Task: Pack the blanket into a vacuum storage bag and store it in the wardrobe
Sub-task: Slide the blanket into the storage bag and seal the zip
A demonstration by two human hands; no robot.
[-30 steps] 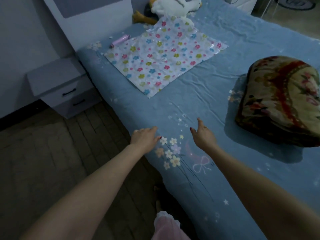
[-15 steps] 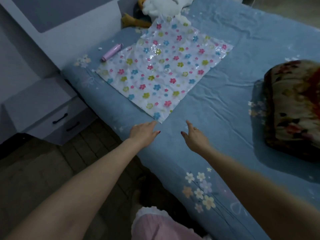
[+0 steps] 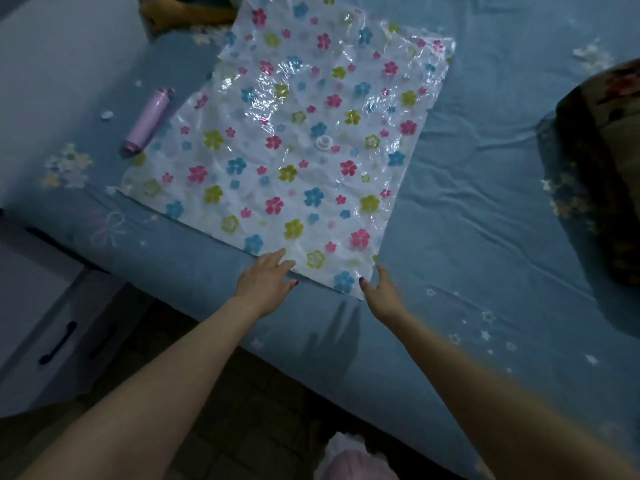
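Note:
A clear vacuum storage bag (image 3: 298,147) printed with coloured flowers lies flat on the blue bed sheet (image 3: 467,202), its white valve (image 3: 323,143) near the middle. My left hand (image 3: 265,280) reaches its near edge with straight fingers touching the plastic. My right hand (image 3: 382,292) is at the bag's near corner, fingers extended, beside the edge. The folded brown floral blanket (image 3: 602,161) sits at the right edge of the view, partly cut off.
A lilac hand pump (image 3: 147,123) lies on the bed left of the bag. A plush toy's yellow part (image 3: 187,15) shows at the top. A grey bedside cabinet (image 3: 45,327) with drawers stands at the left, over a dark floor.
I have moved closer to the bag. Both hands have travelled forward from the bare sheet to the bag's near edge and corner. The blanket has slid toward the right edge of view.

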